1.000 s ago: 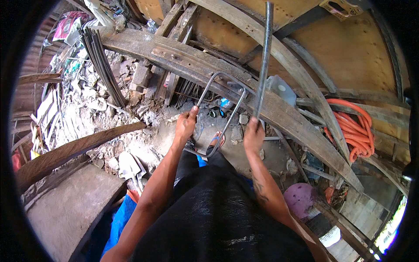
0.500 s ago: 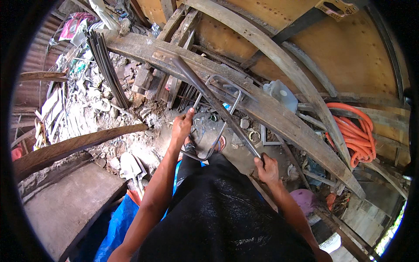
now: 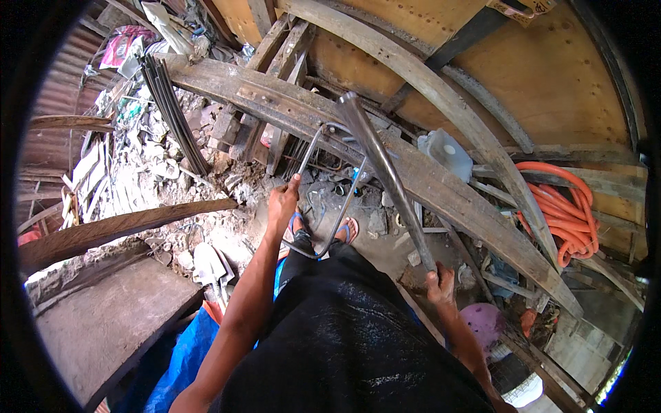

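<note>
My left hand (image 3: 283, 204) is closed around one side of a bent metal rod (image 3: 349, 201), shaped into a roughly rectangular loop. The lower bend of that loop hangs over my shins, and its upper end lies by the wooden beam (image 3: 468, 212). In my right hand (image 3: 441, 285) is the near end of a long metal pipe (image 3: 390, 175). The pipe slants up and away to the left, its open far end above the beam. It passes in front of the loop's upper right part, so whether the rod enters it or touches it I cannot tell.
A bundle of thin dark rods (image 3: 172, 113) leans at the upper left beside rubble (image 3: 165, 186). An orange hose (image 3: 561, 213) lies coiled at right. A white plastic container (image 3: 446, 153) sits behind the beam. Trowels (image 3: 212, 265) and a concrete slab (image 3: 117, 316) are at lower left.
The pipe's far end has swung to the right, and my right hand has moved slightly right and nearer to me. My left hand stays on the bent rod, almost in place.
</note>
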The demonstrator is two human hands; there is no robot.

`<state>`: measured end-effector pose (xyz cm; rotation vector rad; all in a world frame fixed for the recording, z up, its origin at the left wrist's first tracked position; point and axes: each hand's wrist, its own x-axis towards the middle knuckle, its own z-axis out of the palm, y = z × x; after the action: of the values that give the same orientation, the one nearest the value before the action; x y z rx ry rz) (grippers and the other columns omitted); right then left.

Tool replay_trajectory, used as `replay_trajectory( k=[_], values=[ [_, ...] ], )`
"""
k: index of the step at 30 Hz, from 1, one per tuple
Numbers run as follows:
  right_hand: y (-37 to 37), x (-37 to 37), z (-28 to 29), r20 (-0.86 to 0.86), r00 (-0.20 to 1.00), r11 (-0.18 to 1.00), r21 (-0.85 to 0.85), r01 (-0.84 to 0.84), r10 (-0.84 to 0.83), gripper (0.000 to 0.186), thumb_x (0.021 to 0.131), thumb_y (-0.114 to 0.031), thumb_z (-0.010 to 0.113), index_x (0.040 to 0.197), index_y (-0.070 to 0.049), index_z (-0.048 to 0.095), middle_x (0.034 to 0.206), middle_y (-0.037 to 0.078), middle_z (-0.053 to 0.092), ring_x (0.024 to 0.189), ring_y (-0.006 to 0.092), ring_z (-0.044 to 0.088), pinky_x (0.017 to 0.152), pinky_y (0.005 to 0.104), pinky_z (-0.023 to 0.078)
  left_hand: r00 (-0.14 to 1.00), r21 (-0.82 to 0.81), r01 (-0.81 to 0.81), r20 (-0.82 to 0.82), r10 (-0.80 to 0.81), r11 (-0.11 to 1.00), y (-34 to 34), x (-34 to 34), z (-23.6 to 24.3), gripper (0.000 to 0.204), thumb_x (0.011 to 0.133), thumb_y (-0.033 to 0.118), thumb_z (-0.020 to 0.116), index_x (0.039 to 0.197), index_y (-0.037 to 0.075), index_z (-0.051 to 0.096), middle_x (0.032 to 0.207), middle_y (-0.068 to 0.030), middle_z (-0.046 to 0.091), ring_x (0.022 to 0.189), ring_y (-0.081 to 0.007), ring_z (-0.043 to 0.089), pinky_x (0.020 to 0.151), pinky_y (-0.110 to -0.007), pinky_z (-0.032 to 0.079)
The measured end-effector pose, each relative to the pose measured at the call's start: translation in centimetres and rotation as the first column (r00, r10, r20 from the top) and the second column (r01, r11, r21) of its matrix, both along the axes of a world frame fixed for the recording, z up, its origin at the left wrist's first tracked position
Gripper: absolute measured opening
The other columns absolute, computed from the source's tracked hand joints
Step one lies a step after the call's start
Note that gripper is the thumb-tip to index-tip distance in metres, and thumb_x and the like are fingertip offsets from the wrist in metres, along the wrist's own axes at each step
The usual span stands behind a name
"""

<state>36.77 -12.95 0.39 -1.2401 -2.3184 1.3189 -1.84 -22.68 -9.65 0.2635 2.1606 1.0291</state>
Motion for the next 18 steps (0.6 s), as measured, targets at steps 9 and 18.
replay_trajectory(
  k=[9, 18],
  values=[
    [-1.7, 3.4, -4.6, 0.425, 0.904, 0.994, -0.076, 0.074, -0.035, 0.045, 0.087, -0.043, 0.047, 0.073, -0.002, 0.058, 0.065, 0.021, 0.056, 0.065, 0.0425, 0.055, 0.055, 0.0464, 0.041, 0.999, 0.053, 0.006, -0.053, -0.003, 0.999, 0.0, 0.1, -0.6, 0.065, 0.078, 0.059, 0.053, 0.051, 0.000, 0.047, 0.048, -0.0026, 0.040, 0.051, -0.0128, 0.037, 0.047, -0.034, 0.031],
    [-0.4, 0.5, -2.3, 0.195, 0.980, 0.999, -0.038, -0.020, 0.027, 0.044, 0.086, -0.042, 0.048, 0.073, 0.000, 0.055, 0.061, 0.020, 0.055, 0.062, 0.0421, 0.055, 0.054, 0.0466, 0.040, 0.999, 0.000, -0.014, 0.044, 0.014, 1.000, -0.1, -0.5, -0.4, 0.065, 0.077, 0.061, 0.054, 0.052, 0.001, 0.051, 0.050, -0.0024, 0.043, 0.050, -0.0137, 0.039, 0.048, -0.033, 0.033]
  ],
)
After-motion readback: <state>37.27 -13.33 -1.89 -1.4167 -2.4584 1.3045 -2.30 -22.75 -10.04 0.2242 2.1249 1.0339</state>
